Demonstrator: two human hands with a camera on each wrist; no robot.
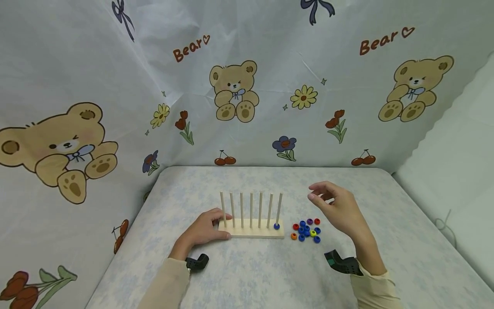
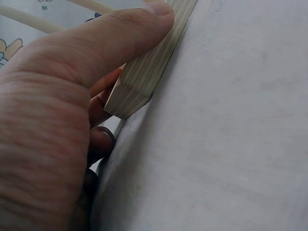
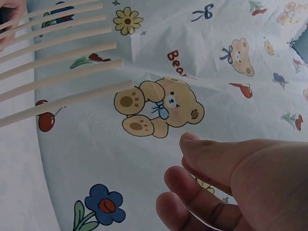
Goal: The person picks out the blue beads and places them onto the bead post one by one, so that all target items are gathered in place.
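A wooden peg board [image 1: 252, 232] stands on the table with a row of several upright pegs. One blue bead [image 1: 276, 226] sits at the foot of its rightmost peg. My left hand [image 1: 203, 226] grips the board's left end, thumb along the near edge and fingers behind; the left wrist view shows the thumb pressed on the wooden base [image 2: 144, 72]. Raised over the table, right of the pegs, my right hand [image 1: 339, 210] has loosely bent fingers. In the right wrist view, no object shows between the thumb and fingertips [image 3: 175, 179], and the pegs [image 3: 96, 94] stand off to the left.
Loose beads lie right of the board: several blue beads [image 1: 307, 233], red beads [image 1: 296, 226], a yellow bead [image 1: 313, 233], an orange bead [image 1: 294, 236] and a purple bead [image 1: 310, 222]. A bear-print cloth [image 1: 270, 137] hangs behind the table [image 1: 247, 274].
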